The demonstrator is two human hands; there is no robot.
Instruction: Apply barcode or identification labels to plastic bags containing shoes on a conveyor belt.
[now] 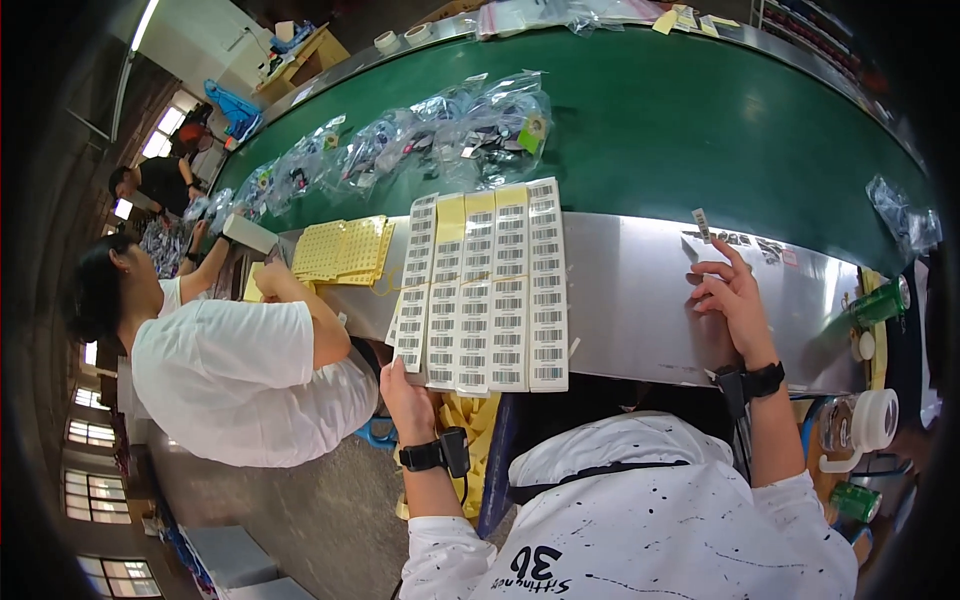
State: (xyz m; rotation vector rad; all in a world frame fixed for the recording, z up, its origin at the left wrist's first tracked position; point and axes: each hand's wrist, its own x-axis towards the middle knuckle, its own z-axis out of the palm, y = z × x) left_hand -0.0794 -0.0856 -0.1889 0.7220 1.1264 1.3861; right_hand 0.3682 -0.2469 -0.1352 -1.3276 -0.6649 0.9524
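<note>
My left hand (408, 405) is closed on the lower left corner of a stack of barcode label sheets (480, 310), its thumb on top. The sheets are white with several columns of labels, and bare yellow backing shows along part of the top. A thin yellow band crosses them. At the tip of my raised right index finger is a single small barcode label (702, 225), apparently stuck to it. The other fingers of my right hand (735, 300) are loosely bent, above the metal edge (640, 300) of the table.
Clear plastic bags with small goods (450, 135) lie in a row on the green belt (680, 120). Another bag (900, 215) is at the right. Yellow label sheets (340, 250) lie to the left, beside a seated co-worker (230, 360). A green can (880, 300) and a clear jug (860, 420) stand right.
</note>
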